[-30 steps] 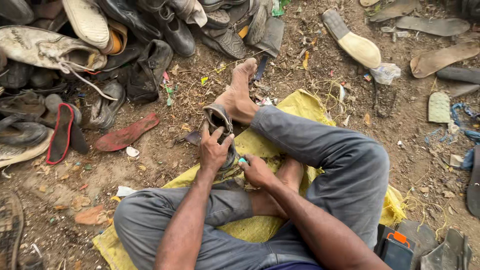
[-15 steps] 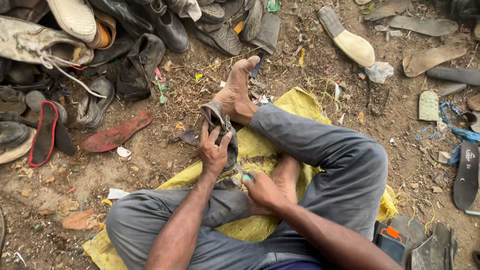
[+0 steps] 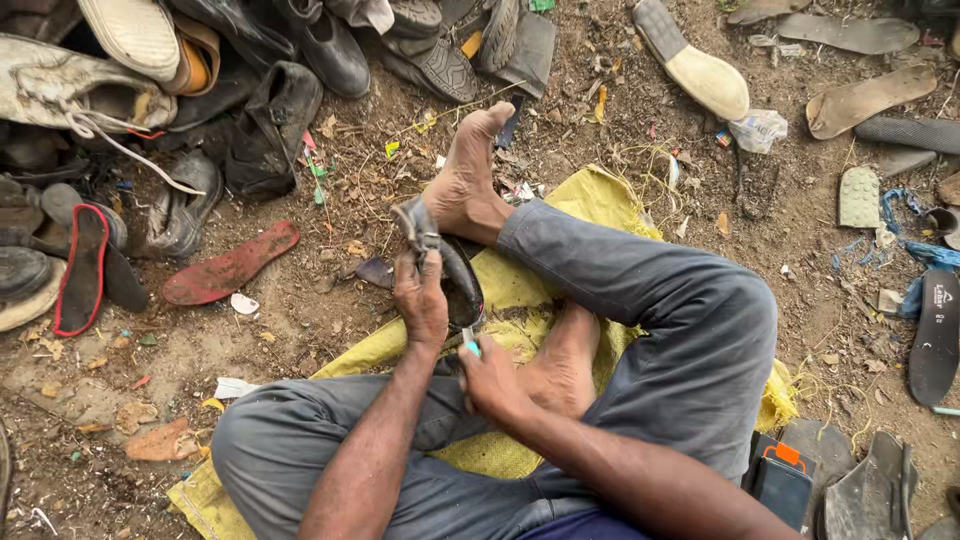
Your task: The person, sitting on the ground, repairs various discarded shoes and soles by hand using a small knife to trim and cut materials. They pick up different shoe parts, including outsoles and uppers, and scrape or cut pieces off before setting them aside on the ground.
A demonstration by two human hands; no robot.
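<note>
— What have you got in each grip?

— My left hand [image 3: 420, 300] is clamped on one dark shoe [image 3: 455, 275], pulling its upper up; the shoe lies over the yellow sack [image 3: 590, 215], pressed under my one outstretched foot [image 3: 465, 180]. My right hand [image 3: 490, 375] is closed tight round one small tool with a blue tip [image 3: 472, 347], just beside the shoe's heel.

— How much lies around you?

— One heap of old shoes [image 3: 200, 90] at the upper left. One red insole [image 3: 230, 268] alone on the dirt, another red-lined one [image 3: 82, 268] further left. Two loose pale soles [image 3: 865, 97] at the upper right.

— Any packages?

— One crumpled clear bag [image 3: 758, 128] near the top right, and one black box with an orange patch [image 3: 782, 478] by my right knee.
</note>
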